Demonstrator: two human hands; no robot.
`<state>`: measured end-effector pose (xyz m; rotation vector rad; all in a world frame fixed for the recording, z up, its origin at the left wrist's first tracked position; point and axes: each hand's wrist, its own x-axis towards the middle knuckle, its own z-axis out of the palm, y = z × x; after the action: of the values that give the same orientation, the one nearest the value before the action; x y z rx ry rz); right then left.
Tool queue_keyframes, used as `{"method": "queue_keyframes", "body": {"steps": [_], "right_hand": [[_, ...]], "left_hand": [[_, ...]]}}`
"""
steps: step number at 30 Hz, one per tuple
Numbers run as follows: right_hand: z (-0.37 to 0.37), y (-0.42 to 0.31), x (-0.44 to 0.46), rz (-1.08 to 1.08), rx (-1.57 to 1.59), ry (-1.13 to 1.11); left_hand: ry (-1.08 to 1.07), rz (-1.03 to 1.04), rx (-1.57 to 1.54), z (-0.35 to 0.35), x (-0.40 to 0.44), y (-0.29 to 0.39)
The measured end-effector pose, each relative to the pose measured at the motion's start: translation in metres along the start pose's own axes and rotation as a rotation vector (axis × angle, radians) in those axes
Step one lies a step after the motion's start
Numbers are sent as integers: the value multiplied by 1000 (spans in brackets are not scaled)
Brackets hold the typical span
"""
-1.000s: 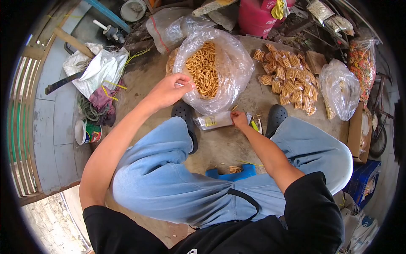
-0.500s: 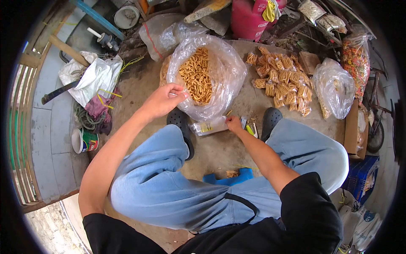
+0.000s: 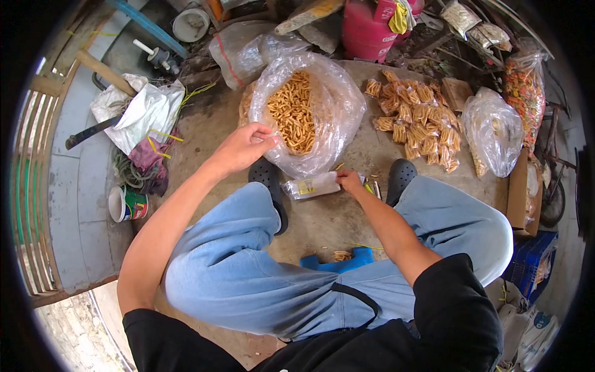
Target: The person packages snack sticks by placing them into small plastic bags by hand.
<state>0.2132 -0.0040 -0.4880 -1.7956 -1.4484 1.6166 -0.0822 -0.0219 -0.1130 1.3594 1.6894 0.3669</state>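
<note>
My left hand (image 3: 249,147) is closed in a pinch at the near-left rim of a large clear plastic bag (image 3: 339,102). A small shiny bit shows at its fingertips, too unclear to name. Inside the large bag lies a heap of golden-brown stick snacks (image 3: 296,115). My right hand (image 3: 349,180) has its fingers closed on the right end of a flat stack of clear plastic bags (image 3: 313,185), which lies on the floor between my shoes. Just right of that hand are small slim items (image 3: 373,187), partly hidden by it.
Many small filled snack packets (image 3: 421,118) are piled at the right, beside a clear bag (image 3: 493,133). A pink-red drum (image 3: 369,34) stands behind. Left are a white sack (image 3: 149,118) and a paint tub (image 3: 127,203). A low blue stool (image 3: 338,265) sits near my legs.
My right hand has shifted slightly right along the stack of plastic bags. My left hand stays pinched by the large bag's rim. The whole view has moved a little.
</note>
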Motion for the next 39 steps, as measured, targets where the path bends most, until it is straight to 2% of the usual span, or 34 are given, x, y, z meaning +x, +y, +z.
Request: {"method": "queue_keyframes", "body": {"steps": [6,9,19,22,25,27,28,31,33,34,37,39], "right_hand": [[2,13,9,-31,-31,18],[-4,-10,-7,46,-38,10],[-13,-24,-20,1,-41,46],[-18,-22,-17,111,9,13],[-26,-7,-6,76,-6,55],[-32,7,5,-64,98,-11],[-36,11,7,-65,94,-12],[-48,-2,1,-38,109,-8],[-60,-27,-17,156,157,-60],[-63,-28,-16,153,155,-60],[-84,-38,-7,139,42,-76],[-106,-46,12,28,-126,-117]], "left_hand": [[-1,22,-17,1,2,-4],[-4,17,-38,1,1,-4],[-10,1,-35,3,2,-1],[-13,8,-33,4,3,-1],[-21,23,-14,4,3,0],[-27,33,-5,4,5,1],[-34,33,-1,5,5,2],[-36,43,10,7,6,6],[-31,53,20,7,7,7],[-37,69,10,8,9,6],[-28,104,28,11,16,2],[-9,124,52,13,22,0]]}}
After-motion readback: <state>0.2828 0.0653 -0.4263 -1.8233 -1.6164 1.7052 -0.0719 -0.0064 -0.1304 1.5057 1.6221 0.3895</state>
